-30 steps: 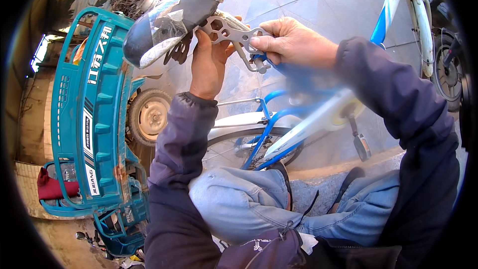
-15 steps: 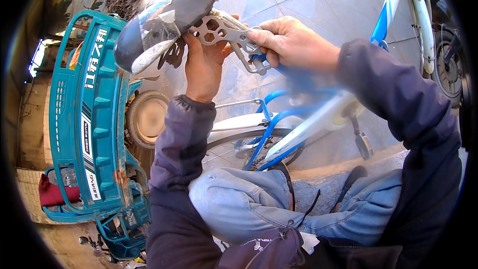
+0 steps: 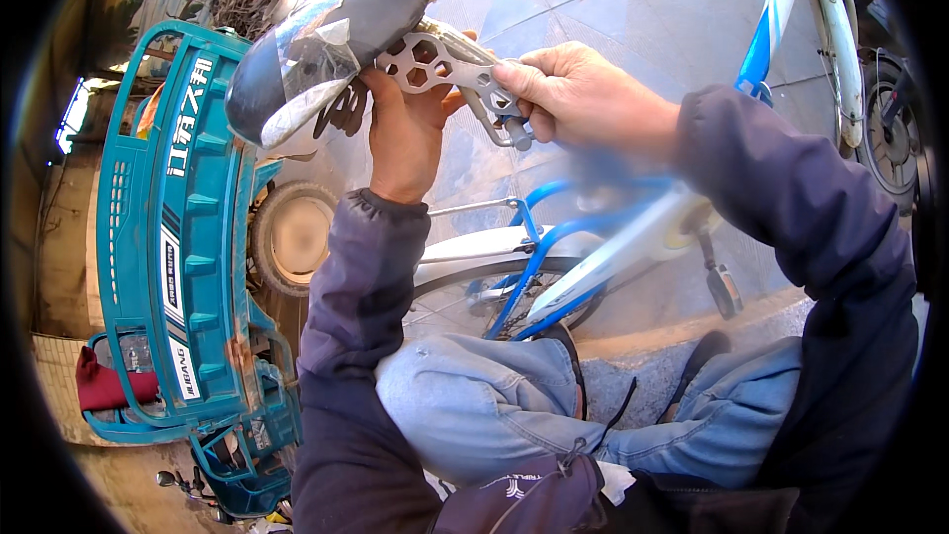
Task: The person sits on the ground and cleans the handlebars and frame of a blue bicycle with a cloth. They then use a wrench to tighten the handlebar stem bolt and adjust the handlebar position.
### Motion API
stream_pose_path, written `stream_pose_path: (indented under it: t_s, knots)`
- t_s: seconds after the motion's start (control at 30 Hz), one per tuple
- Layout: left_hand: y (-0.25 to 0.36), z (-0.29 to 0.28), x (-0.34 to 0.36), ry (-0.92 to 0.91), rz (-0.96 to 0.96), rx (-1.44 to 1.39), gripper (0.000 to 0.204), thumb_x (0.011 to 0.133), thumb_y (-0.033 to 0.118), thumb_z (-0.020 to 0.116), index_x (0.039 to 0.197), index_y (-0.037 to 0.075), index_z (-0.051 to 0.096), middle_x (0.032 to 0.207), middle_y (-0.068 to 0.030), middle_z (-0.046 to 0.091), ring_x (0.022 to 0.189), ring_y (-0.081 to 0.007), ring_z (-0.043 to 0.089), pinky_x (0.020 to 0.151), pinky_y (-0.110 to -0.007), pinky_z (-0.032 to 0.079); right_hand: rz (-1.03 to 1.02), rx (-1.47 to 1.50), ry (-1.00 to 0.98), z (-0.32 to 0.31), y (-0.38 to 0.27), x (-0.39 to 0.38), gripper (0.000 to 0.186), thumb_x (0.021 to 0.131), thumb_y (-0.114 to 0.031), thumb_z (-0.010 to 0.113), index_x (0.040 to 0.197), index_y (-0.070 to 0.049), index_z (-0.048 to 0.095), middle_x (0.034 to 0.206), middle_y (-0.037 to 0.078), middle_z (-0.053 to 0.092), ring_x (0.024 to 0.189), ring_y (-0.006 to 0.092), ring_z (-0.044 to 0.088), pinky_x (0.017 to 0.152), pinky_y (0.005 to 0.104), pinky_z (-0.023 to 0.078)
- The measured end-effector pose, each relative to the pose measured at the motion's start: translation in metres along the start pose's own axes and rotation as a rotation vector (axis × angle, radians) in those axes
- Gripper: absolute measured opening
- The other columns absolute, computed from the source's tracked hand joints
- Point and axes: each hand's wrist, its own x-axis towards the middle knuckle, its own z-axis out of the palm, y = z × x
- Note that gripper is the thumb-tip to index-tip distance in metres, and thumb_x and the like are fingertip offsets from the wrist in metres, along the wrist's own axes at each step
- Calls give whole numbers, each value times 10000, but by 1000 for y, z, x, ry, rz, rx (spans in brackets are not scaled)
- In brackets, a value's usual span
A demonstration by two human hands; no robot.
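Observation:
A flat silver multi-hole wrench [image 3: 427, 63] with hexagonal openings lies just under a bicycle saddle [image 3: 341, 35], which is dark and partly wrapped in clear plastic and tape. My right hand [image 3: 603, 99] pinches the wrench's right end between thumb and fingers. Beneath the saddle my left hand [image 3: 407, 138] is raised, its thumb against the wrench's left end and its other fingers behind, partly hidden. Below the wrench show the bent metal saddle rail [image 3: 481, 121] and a round metal post end [image 3: 518, 134]. Black coil springs [image 3: 341, 109] sit beside my left thumb.
The blue and white bicycle frame [image 3: 603, 267] runs below my hands, with a rear wheel and a pedal [image 3: 725, 289]. A teal cargo tricycle [image 3: 163, 227] stands at the left. Another white and blue bicycle [image 3: 766, 30] is at the upper right. Grey tiles [image 3: 643, 10] cover the ground.
My right hand has moved slightly down and right, and the wrench's right end has tilted down with it. My left hand stays nearly in place.

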Motion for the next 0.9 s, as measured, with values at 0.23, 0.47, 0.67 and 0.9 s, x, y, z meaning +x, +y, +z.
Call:
stream_pose_path:
  t_s: [0.23, 0.47, 0.67, 0.9]
  knots:
    - [0, 1, 2, -30, 16, -13, 737, 968, 695, 184, 1347, 127, 461, 1332, -120, 566, 1196, -244, 576, 976, -444, 502, -143, -200, 168, -16, 0, 11, 479, 996, -427, 544, 941, 20, 707, 647, 72, 599, 581, 136, 546, 565, 280, 467]
    - [-2, -5, -1, -70, 31, 10, 669, 974, 662, 312, 1350, 132, 468, 1352, -124, 547, 1220, -247, 559, 974, -453, 506, -90, -123, 159, -19, -12, 8, 347, 999, -348, 575, 969, -19, 680, 682, 21, 579, 561, 63, 468, 504, 200, 392]
    - [1, -6, 0, -108, 12, -26, 634, 972, 624, 395, 1360, 126, 456, 1375, -133, 522, 1216, -247, 562, 974, -448, 505, -49, -14, 11, -19, -3, 0, 414, 1009, -358, 551, 1045, 41, 657, 703, 53, 592, 561, 78, 498, 486, 217, 421]
    - [0, -9, -3, -161, 2, -51, 786, 860, 592, 646, 1417, 101, 390, 1418, -117, 485, 1242, -244, 546, 1006, -452, 491, 240, 431, -184, -20, 4, -17, 390, 1014, -344, 547, 991, 38, 619, 673, 32, 565, 481, 49, 504, 397, 173, 413]
